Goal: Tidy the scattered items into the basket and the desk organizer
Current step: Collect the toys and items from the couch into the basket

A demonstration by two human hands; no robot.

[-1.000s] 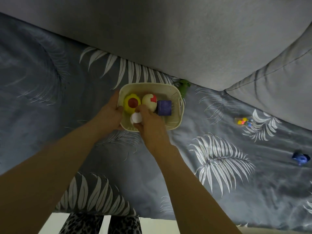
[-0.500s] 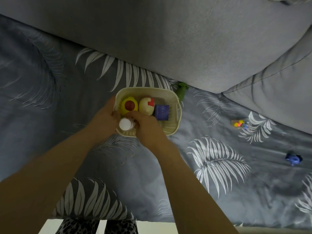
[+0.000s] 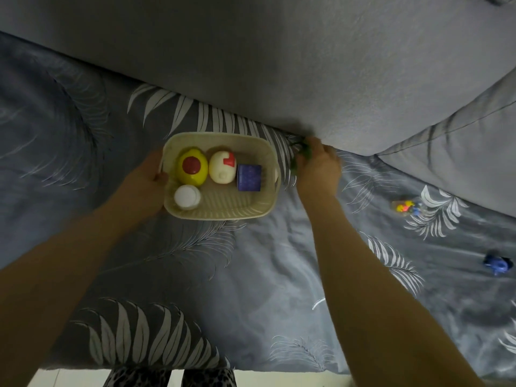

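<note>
A cream basket [image 3: 231,210] sits on the bed and holds a yellow toy with a red cap [image 3: 192,170], a white and red toy [image 3: 222,166], a purple cube [image 3: 249,177] and a white round piece [image 3: 186,196]. My left hand [image 3: 142,182] grips the basket's left rim, thumb over the edge. Just right of the basket, my right hand [image 3: 318,166] closes over a green toy [image 3: 305,152] lying by the grey pillow, and only bits of the toy show.
A big grey pillow [image 3: 279,65] lies behind the basket, with a second one [image 3: 460,152] at the right. A small multicoloured toy [image 3: 407,208] and a blue toy [image 3: 497,265] lie on the leaf-patterned sheet [image 3: 251,275] at right.
My right hand let go of the white round piece in the basket's near left corner, then moved right to the green toy. My left hand stayed on the rim.
</note>
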